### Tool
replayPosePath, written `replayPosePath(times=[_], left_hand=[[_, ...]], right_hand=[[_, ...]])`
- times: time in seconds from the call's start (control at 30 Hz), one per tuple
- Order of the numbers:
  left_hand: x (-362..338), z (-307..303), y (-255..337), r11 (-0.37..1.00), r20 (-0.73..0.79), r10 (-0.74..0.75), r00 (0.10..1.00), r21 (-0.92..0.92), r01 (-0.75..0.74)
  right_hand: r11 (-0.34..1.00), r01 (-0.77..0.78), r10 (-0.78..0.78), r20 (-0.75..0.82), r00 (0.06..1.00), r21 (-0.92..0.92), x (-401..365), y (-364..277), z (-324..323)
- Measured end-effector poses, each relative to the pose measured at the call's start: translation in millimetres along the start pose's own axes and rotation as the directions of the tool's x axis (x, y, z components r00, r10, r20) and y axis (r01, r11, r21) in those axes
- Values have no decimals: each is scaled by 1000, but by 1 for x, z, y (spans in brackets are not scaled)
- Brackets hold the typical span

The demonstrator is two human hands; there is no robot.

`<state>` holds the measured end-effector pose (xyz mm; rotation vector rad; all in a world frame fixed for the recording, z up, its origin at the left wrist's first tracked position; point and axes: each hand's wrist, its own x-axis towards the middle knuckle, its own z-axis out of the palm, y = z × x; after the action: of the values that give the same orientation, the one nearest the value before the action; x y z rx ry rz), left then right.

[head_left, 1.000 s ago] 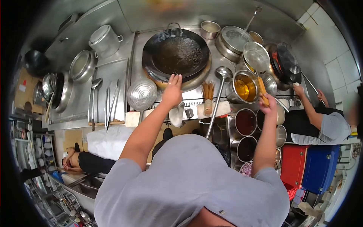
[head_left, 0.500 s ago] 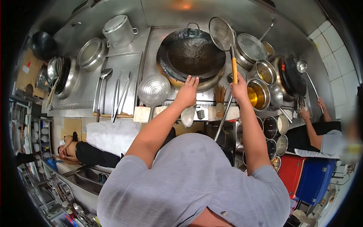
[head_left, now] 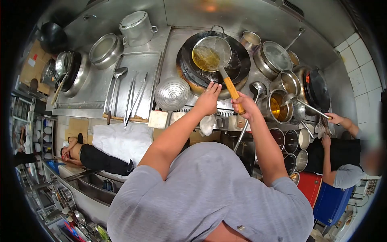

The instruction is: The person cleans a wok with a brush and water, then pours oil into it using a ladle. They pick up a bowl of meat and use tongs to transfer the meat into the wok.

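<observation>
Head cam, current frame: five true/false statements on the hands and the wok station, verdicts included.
1. The right hand grips the wooden handle of the strainer. True.
2. The strainer's mesh is over the wok. True.
3. The left hand holds a ladle. False: it holds nothing, and its fingers lie flat at the wok's near edge.
4. The perforated colander lies right of the wok. False: it lies to the wok's left.
5. The steel pot at top left has its lid on. True.
</observation>
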<state>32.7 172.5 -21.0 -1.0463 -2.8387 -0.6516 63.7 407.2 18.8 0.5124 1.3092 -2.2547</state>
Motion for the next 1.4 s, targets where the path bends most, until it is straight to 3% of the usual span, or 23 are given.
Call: replayPosePath(times=[0.23,0.33,0.4,0.43,0.5,0.53,0.57,0.6,0.63,0.67,0.7,0.73,0.9,0.93,1.07,1.2,1.4], left_hand=[[0,-5,2,1000,-11,10,1000,24,-9],[2,-40,17,994,14,-52,999,-95,53],[-9,-116,51,842,-54,-5,999,-540,-25],[-22,-154,72,801,-263,44,964,-568,-191],[-56,-227,103,715,-604,160,781,-474,-513],[-77,-269,117,707,-746,272,607,-273,-652],[-76,-295,136,705,-743,269,614,-283,-651],[-66,-324,165,360,-875,364,319,-184,-915],[-57,-346,190,-35,-948,317,-7,-5,-999],[-56,-353,201,-397,-944,142,-298,222,-891],[-124,-359,173,45,-943,321,91,-81,-996],[-141,-356,183,51,-944,318,91,-79,-996],[-173,-357,208,244,-998,-55,25,-38,-969],[-173,-357,210,243,-998,-50,30,-41,-969],[-173,-357,222,-319,-883,-320,345,-242,-916],[-165,-352,240,-800,-633,-349,691,-182,-571],[-123,-339,228,-786,-756,-191,626,-264,-558]], right_hand=[[999,-23,19,130,991,31,-43,3,-4],[1000,10,-7,120,993,-23,-64,0,-10],[1000,2,-2,63,998,-2,-89,-9,1],[998,38,-33,89,996,-58,-94,-10,0],[987,64,-56,53,997,-150,-110,-13,4],[988,58,-53,43,998,-144,-113,-11,2],[976,73,-73,11,997,-203,-114,-8,0],[960,88,-96,-16,995,-266,-115,-8,-2],[955,78,-96,-48,994,-286,-118,-8,1],[955,70,-88,-51,995,-288,-120,-7,4],[952,75,-97,-60,993,-298,-122,-7,5],[948,82,-108,-66,992,-309,-123,-8,6],[941,129,-160,-75,984,-314,-118,2,-3],[940,137,-167,-73,983,-314,-119,2,-5],[934,132,-172,-95,980,-331,-121,0,-6],[936,128,-178,-128,976,-328,-123,0,-6],[954,122,-172,-165,971,-274,-130,-7,2]])
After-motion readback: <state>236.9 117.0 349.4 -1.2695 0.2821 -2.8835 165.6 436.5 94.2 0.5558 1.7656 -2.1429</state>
